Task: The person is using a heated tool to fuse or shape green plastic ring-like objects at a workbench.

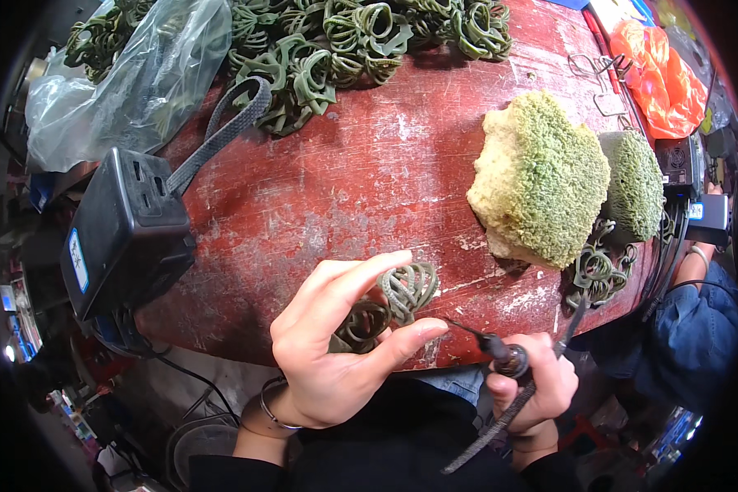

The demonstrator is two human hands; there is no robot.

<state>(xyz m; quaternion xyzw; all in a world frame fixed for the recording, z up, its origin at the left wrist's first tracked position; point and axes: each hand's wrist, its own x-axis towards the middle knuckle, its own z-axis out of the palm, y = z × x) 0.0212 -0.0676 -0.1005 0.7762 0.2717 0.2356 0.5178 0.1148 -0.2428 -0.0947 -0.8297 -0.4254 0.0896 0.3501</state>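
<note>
My left hand [324, 361] is closed round a dark green openwork ring piece [410, 291] of several curved strands, held near the fingertips. A second dark green looped piece [362, 326] shows between the thumb and palm; whether it is gripped or lies on the table I cannot tell. My right hand [553, 385] grips a black-handled tool [503, 354] with a thin pointed tip, directed left toward the ring piece but apart from it. A long, narrow, rough-textured metal file [494, 428] also lies in the right hand, slanting across the palm.
On the worn red table [320, 205] a yellow foam block [541, 176] coated in green crumbs stands right, beside a smaller green-coated block [634, 184]. Many green pieces [328, 49] are piled far back. A black strapped box [131, 230] stands left; another person's sleeve [697, 328] is at right.
</note>
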